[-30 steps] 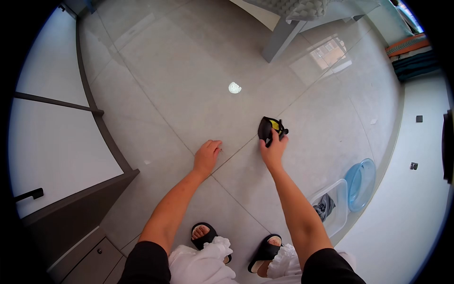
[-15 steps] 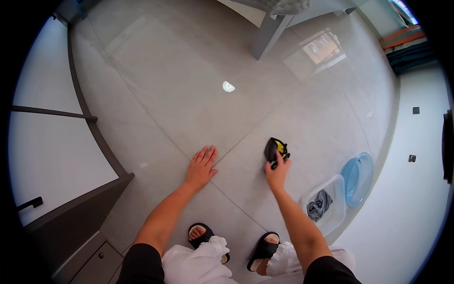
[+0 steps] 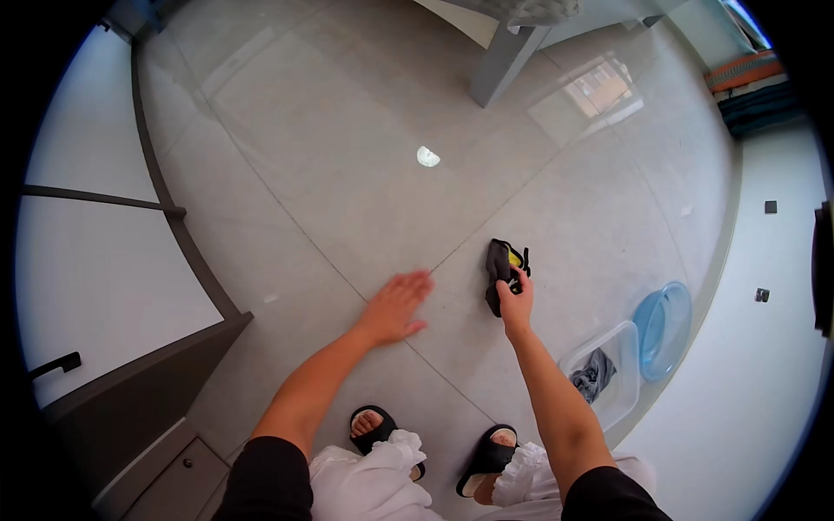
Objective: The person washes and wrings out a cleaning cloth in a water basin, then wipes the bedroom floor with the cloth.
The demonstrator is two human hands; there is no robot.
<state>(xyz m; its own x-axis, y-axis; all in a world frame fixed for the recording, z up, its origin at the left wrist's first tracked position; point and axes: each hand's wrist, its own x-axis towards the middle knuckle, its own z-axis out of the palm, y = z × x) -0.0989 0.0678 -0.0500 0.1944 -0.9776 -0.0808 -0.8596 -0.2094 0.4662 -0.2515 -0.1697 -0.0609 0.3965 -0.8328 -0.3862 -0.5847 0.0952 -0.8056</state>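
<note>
My right hand (image 3: 516,304) is closed on a small black-and-yellow sandal (image 3: 497,276). Its dark sole faces left and its straps lie to the right, partly hidden by my fingers. Left of it, my left hand (image 3: 396,307) is stretched out low over the tiles, palm down, fingers together and a little blurred by motion. Nothing is in that hand. Whether it touches the floor (image 3: 347,208), I cannot tell.
A clear plastic box (image 3: 622,382) with a crumpled grey cloth (image 3: 594,375) stands at the right, beside a blue basin (image 3: 645,330) tilted against the wall. White cabinets (image 3: 113,286) line the left. A grey furniture leg (image 3: 504,65) and a white patch (image 3: 427,156) are farther off.
My left hand has swung right, toward the sandal. My right hand has turned the sandal, so that its sole now shows more along its length.
</note>
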